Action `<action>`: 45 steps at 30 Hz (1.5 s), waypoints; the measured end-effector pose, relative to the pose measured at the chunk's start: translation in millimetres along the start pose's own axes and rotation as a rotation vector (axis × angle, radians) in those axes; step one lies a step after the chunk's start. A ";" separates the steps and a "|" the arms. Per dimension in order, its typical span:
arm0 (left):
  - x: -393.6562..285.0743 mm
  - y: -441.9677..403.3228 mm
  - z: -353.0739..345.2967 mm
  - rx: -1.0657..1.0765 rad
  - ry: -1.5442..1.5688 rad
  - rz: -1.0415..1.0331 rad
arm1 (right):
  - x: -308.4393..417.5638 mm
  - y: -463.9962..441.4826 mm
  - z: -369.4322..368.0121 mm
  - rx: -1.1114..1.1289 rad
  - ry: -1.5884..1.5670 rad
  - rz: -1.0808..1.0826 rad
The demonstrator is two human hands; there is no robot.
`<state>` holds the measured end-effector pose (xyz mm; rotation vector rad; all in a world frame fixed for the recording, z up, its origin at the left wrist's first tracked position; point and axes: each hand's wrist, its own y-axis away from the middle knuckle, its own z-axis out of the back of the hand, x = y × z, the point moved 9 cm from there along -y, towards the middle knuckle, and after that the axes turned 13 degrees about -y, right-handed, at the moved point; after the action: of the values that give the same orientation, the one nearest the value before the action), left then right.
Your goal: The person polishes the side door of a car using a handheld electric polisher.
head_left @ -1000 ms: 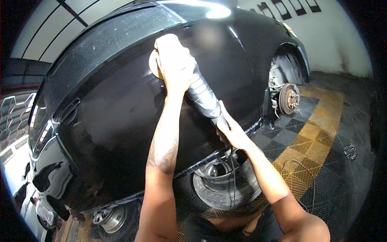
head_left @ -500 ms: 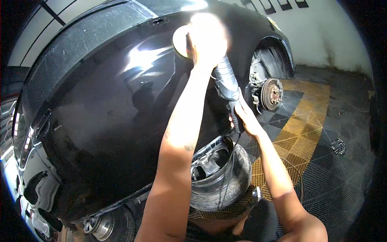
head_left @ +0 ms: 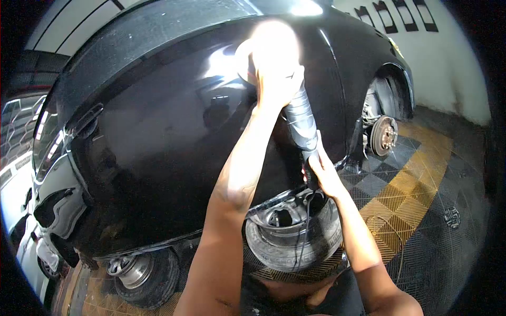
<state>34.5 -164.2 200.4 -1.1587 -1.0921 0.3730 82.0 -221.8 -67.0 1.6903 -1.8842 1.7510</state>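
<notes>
A car polisher [head_left: 302, 124] with a dark, ribbed body slants across the black car door [head_left: 158, 152]. My left hand [head_left: 274, 89] is closed around its front end, near the head; bright glare washes out part of the fingers. To the left of that hand, the pale round pad [head_left: 244, 59] lies against the glossy door panel. My right hand [head_left: 326, 174] is wrapped round the rear handle, lower down, where the power cord [head_left: 308, 221] hangs off. A strong light reflects off the paint beside the pad.
Below the door a wheel with a tyre [head_left: 295, 247] lies on the floor. Another wheel [head_left: 137, 274] lies at lower left. A bare brake disc [head_left: 383, 136] shows in the wheel arch at right. Yellow and dark floor tiles [head_left: 416, 179] run beneath; a drain cover [head_left: 451, 217] sits right.
My view has swung left, so the car, wheels and floor appear farther right. Both hands stay on the polisher, which has moved left and down along the door.
</notes>
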 end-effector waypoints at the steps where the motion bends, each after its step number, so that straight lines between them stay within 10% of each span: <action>1: 15.6 2.8 8.8 0.031 0.108 0.093 | -1.1 0.8 -12.7 0.018 0.004 0.010; 26: 116.2 60.3 329.0 -0.083 -0.401 0.214 | -52.3 10.0 -259.2 0.380 0.244 0.070; 39: 60.2 -13.2 155.9 -0.076 -0.129 0.051 | -0.9 -15.2 -118.3 0.127 0.324 0.061; 40: 68.4 -22.5 127.6 -0.053 0.378 0.259 | 3.5 -17.2 -100.5 0.103 0.317 0.021; 42: 8.9 -41.9 110.3 -0.148 0.040 -0.079 | 20.3 -21.3 -68.2 0.066 0.274 0.045; 45: 14.6 -60.1 27.5 -0.021 -0.251 -0.065 | 45.5 -29.8 -21.6 0.023 0.201 0.033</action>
<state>1.7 -163.2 259.7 -1.1120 -1.3516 0.4659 72.4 -227.4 -9.5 1.4352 -1.8211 1.8814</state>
